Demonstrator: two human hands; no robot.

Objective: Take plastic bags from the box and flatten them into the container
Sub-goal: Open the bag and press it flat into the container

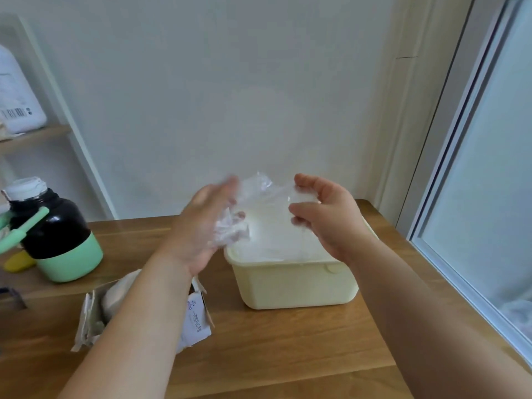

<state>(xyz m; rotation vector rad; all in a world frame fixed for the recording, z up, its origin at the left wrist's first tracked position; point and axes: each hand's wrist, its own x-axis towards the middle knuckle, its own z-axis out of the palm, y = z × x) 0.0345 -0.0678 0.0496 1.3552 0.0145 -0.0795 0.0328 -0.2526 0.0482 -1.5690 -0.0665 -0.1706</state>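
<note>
My left arm crosses the torn box [198, 321] at the bench's [288, 355] front-left. My left hand [201, 226] and right hand [322, 214] pinch one clear bag [259, 194] — stretched above the yellow container [296, 286]. Next, I think, lay it flat.

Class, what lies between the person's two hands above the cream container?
A crumpled clear plastic bag, held by left hand and right hand, shown in the head view.

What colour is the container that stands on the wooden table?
Pale yellow; the head view shows the container best.
</note>
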